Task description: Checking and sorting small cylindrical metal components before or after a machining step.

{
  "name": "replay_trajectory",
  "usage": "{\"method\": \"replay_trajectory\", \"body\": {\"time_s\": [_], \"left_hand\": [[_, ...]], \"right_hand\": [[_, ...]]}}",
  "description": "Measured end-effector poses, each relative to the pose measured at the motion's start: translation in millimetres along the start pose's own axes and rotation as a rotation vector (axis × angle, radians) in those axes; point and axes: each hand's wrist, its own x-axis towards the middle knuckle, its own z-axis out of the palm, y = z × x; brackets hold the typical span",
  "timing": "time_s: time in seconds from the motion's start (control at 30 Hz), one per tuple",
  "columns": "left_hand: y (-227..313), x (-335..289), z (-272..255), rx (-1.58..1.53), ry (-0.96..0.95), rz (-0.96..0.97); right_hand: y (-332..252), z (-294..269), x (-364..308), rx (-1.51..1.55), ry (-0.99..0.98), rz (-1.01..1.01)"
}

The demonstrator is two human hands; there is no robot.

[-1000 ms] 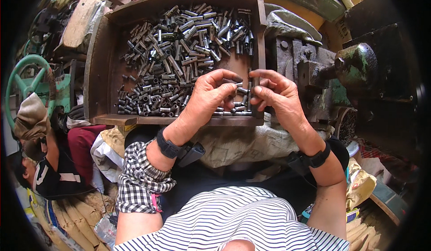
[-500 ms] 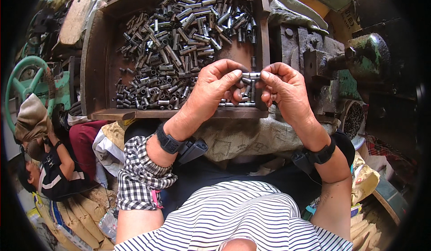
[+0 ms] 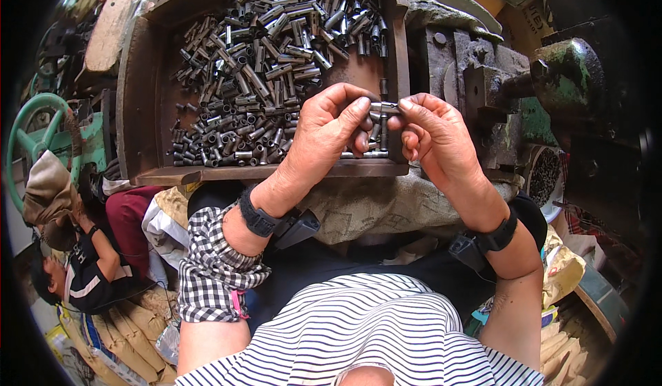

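Between both hands is a short, shiny metal sleeve (image 3: 384, 108), held level over the right front part of a brown tray (image 3: 276, 173). My left hand (image 3: 333, 120) pinches its left end between thumb and fingers. My right hand (image 3: 434, 127) pinches the right end, its lower fingers curled. The fingertips hide both ends, so I cannot tell whether it is one piece or two fitted together. Heaped in the tray are many long metal sleeves (image 3: 276, 37), with shorter flanged ones (image 3: 231, 137) nearer its front left. More sleeves (image 3: 372, 155) lie in a row along the front edge, below my fingers.
A greasy machine (image 3: 569, 82) with green paint stands right of the tray. Near it is a round container (image 3: 545, 179) of small metal parts. At left are a green handwheel (image 3: 45, 131) and another person (image 3: 89, 262). Sackcloth (image 3: 372, 206) hangs below the tray.
The sleeve has moved slightly up and left with my hands, and my fingers have closed in on it. The tray also appears a little farther left in the view.
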Motion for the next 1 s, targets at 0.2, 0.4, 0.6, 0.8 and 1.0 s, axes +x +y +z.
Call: {"method": "replay_trajectory", "body": {"time_s": [0.2, 0.4, 0.6, 0.8, 1.0], "left_hand": [[3.0, -2.4, 4.1, 0.060, 0.002, 0.025], [0.3, -0.7, 4.7, 0.060, 0.010, 0.059], [0.3, -2.7, 6.8, 0.165, 0.008, 0.109], [-0.5, -0.6, 3.6, 0.026, 0.015, 0.065], [-0.8, 0.4, 1.5, 0.053, 0.005, 0.066]], "right_hand": [[0.1, -1.3, -0.2, -0.003, -0.007, -0.009], [-0.6, -0.4, -0.3, -0.003, 0.007, -0.007], [-2.5, -2.5, -0.3, 0.033, -0.026, 0.028], [0.8, -0.7, -0.4, -0.074, 0.045, -0.104], [-0.5, -0.3, 0.1, -0.113, 0.049, -0.104]]}}
